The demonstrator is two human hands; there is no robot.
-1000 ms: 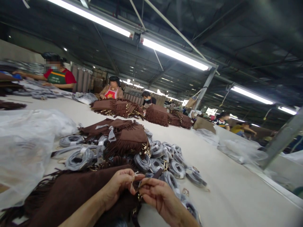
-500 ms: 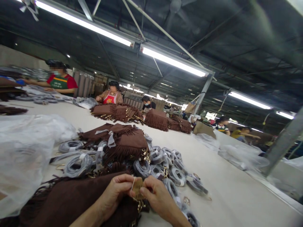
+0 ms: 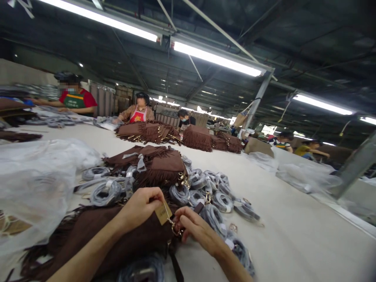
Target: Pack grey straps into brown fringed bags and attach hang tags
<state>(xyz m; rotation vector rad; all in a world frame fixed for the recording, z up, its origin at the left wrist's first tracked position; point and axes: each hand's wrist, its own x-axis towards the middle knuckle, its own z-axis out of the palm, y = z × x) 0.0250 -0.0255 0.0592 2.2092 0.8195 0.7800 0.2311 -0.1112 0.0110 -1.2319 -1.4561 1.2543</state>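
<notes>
A tan hang tag (image 3: 163, 213) on a white string hangs at the near end of a dark brown fringed bag (image 3: 117, 239). My left hand (image 3: 145, 205) pinches the tag's string at its upper edge, fingers closed. Beside it, my right hand (image 3: 192, 227) has its fingers curled around a gold metal clasp (image 3: 174, 228) on the bag's end. The string runs across the tag down to that clasp. Below, a dark strap (image 3: 175, 266) dangles from the bag, and a wrapped grey strap coil (image 3: 142, 270) lies against its front.
Several plastic-wrapped strap coils (image 3: 211, 217) lie right of the bag. More brown fringed bags (image 3: 164, 166) are stacked behind it. Clear plastic sheeting (image 3: 32, 188) covers the left of the white table (image 3: 282, 223). Co-workers (image 3: 141, 111) sit along the far side.
My left hand has lifted up and left, so the tag now hangs exposed on its string. My right hand has left the tag for the clasp. The view has shifted slightly.
</notes>
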